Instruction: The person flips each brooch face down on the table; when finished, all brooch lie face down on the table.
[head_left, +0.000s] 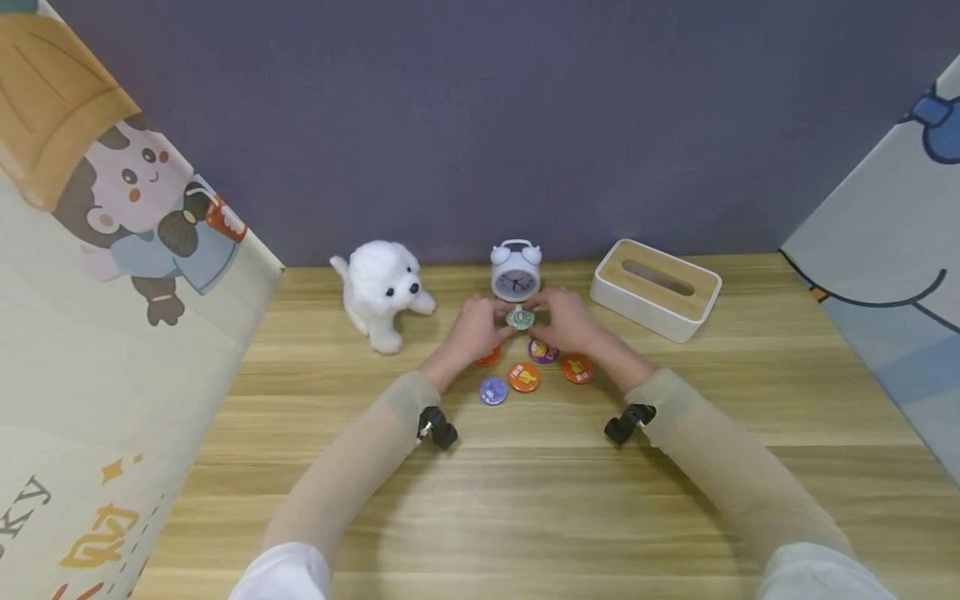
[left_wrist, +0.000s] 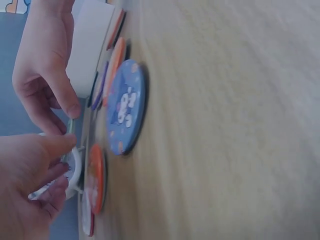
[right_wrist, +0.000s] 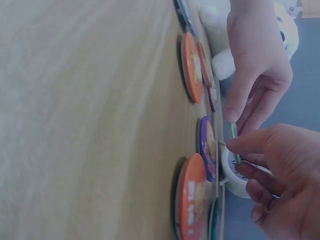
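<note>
Both hands meet in front of the white alarm clock in the head view. Between them is a small green round badge, pinched from its left by my left hand and from its right by my right hand. In the right wrist view the badge shows edge-on, raised above the tabletop between thumbs and fingers. Close below the hands lie round badges: a blue-purple one, an orange one, another orange one and a purple-rimmed one. My left hand partly covers one more orange badge.
A white plush dog sits left of the clock. To its right stands a white tissue box with a wooden lid. The wood-grain table ends at a dark back wall, with printed panels on both sides.
</note>
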